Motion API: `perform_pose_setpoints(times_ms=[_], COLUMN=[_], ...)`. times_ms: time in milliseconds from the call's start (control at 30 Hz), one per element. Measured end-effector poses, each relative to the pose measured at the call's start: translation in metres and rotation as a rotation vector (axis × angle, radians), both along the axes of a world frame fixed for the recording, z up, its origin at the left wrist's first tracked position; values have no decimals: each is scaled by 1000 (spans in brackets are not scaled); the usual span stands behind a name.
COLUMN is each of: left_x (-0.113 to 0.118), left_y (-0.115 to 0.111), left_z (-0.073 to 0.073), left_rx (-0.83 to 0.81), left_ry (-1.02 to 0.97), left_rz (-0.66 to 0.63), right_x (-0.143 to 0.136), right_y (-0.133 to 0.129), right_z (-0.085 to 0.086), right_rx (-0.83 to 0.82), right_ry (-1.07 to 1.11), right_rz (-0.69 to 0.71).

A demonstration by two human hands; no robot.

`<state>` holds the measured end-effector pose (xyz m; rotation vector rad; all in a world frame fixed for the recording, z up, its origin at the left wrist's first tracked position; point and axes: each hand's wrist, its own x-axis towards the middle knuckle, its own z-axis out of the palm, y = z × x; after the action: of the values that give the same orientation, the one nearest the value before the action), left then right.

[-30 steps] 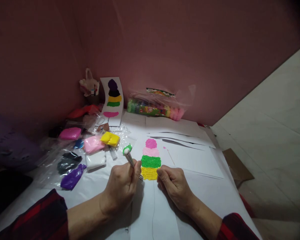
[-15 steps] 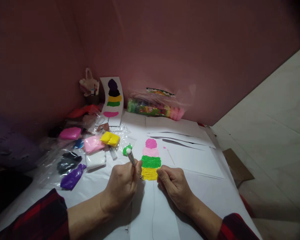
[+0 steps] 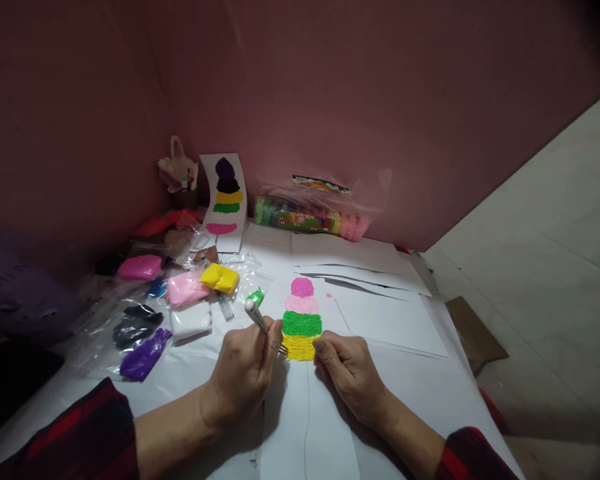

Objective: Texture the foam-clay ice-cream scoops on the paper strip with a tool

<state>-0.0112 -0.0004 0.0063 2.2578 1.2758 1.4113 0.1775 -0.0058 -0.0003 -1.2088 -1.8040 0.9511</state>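
Observation:
My left hand [image 3: 247, 363] is closed around a fork [image 3: 257, 316], its pale handle pointing up and away. The fork's tines touch the left edge of a yellow clay band [image 3: 299, 347]. This band is the lowest of a stack pressed on a white paper strip [image 3: 307, 427]. Above it come a ridged green band [image 3: 303, 323], a light pink band [image 3: 302, 305] and a darker pink rounded top [image 3: 302, 287]. At the yellow band's right edge rests my right hand [image 3: 347, 370], fingers curled and thumb against the index finger. Whatever it may hold is hidden.
Left lie bagged clay lumps: yellow [image 3: 220, 277], pink [image 3: 187, 288], white [image 3: 192, 321] and purple [image 3: 146, 355]. A finished-looking clay sheet [image 3: 223, 240] leans on the wall by a clay pack [image 3: 313, 219]. Right are paper sheets [image 3: 395, 320] and a thin stick [image 3: 342, 314].
The fork's handle end has tipped left and slightly nearer me, and its tines now show at the yellow band's left edge. My right hand has stayed in place.

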Motion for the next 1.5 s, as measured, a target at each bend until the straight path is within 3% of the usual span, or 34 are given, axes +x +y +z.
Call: perform_pose_setpoints(times_ms=[533,1500], left_x=[0,-2], left_y=[0,5], left_z=[-1,-7], left_rx=[-93,-56], left_ry=[16,65], left_rz=[9,30], right_x=[0,1], right_y=[0,1], right_z=[1,0], right_rx=[19,87], right_ry=[3,-52], right_rz=[8,27])
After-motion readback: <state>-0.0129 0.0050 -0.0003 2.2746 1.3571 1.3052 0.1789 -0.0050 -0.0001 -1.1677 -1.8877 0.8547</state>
